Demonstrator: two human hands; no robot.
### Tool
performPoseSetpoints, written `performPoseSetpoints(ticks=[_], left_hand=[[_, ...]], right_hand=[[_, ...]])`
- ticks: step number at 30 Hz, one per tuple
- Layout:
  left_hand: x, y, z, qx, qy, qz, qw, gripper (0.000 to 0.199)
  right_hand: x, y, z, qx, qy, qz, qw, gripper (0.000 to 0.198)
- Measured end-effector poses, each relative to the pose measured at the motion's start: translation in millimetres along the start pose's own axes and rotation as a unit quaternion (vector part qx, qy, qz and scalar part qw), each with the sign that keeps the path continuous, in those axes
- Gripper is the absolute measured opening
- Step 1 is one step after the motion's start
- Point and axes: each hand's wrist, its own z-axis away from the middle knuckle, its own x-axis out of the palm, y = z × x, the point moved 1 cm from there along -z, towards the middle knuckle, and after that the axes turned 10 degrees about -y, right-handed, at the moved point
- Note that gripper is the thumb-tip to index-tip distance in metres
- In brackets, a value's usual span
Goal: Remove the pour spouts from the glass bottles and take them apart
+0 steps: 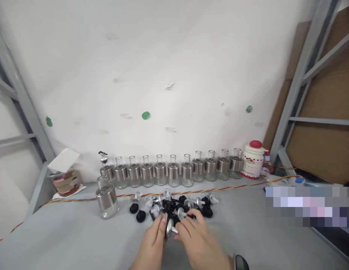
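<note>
At the bottom centre, the left hand (153, 239) and right hand (200, 237) pinch one silver spout (170, 227), fingers curled.

Single head cam, worn by the person, looked forward and down across the grey tabletop (78, 240) at the white wall (191, 56). Wide view: left upright (21, 82) and right upright (297, 86) both leaned outward toward the top. Left hand (153, 240) and right hand (201, 236) sat nearest the lens, bottom centre; bottle row (173, 172) stood farther off, below mid-frame.
</note>
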Motion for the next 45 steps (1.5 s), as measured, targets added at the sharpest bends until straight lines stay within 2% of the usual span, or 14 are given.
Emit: performPoseSetpoints(ticks=[2,3,4,8,9,11,15,21,26,32,35,39,42,45], left_hand=[[-6,1,3,0.092,0.024,-0.143,0.985,0.035],[-9,2,4,0.133,0.021,-0.213,0.968,0.031],[-12,2,5,0.166,0.014,-0.274,0.947,0.028],[-18,0,5,0.274,0.020,-0.431,0.859,0.015],[-18,0,5,0.295,0.025,-0.455,0.840,0.014],[-16,0,5,0.319,0.027,-0.488,0.812,0.012],[-12,0,5,0.313,0.030,-0.482,0.818,0.009],[-5,5,12,0.254,0.043,-0.319,0.912,0.017],[4,14,17,0.112,0.003,-0.123,0.986,0.033],[9,24,18,-0.032,-0.053,0.089,0.994,0.046],[9,27,16,-0.074,-0.064,0.157,0.983,0.050],[8,26,11,-0.119,-0.095,0.242,0.958,0.050],[6,22,7,-0.114,-0.103,0.241,0.958,0.049],[4,18,4,-0.077,-0.089,0.195,0.974,0.048]], right_hand=[[-2,1,-1,0.064,-0.053,-0.144,0.986,0.017],[-2,1,-2,0.109,-0.088,-0.252,0.957,0.019],[0,0,-2,0.158,-0.125,-0.370,0.907,0.026],[13,-5,-6,0.285,-0.168,-0.709,0.623,0.051],[16,-6,-8,0.287,-0.155,-0.745,0.582,0.052],[19,-8,-9,0.268,-0.132,-0.780,0.549,0.052],[25,-7,-8,0.246,-0.094,-0.763,0.590,0.052],[17,-11,-2,0.261,-0.036,-0.606,0.750,0.047],[2,-18,3,0.226,0.001,-0.451,0.863,0.041],[-1,-11,7,0.093,0.055,-0.202,0.973,0.029],[-10,-4,5,-0.047,0.087,-0.021,0.995,0.027],[-27,2,0,-0.186,0.017,0.135,0.973,0.016],[-29,1,-1,-0.163,0.020,0.098,0.982,0.022],[-19,-2,-1,-0.055,0.044,-0.062,0.996,0.025]])
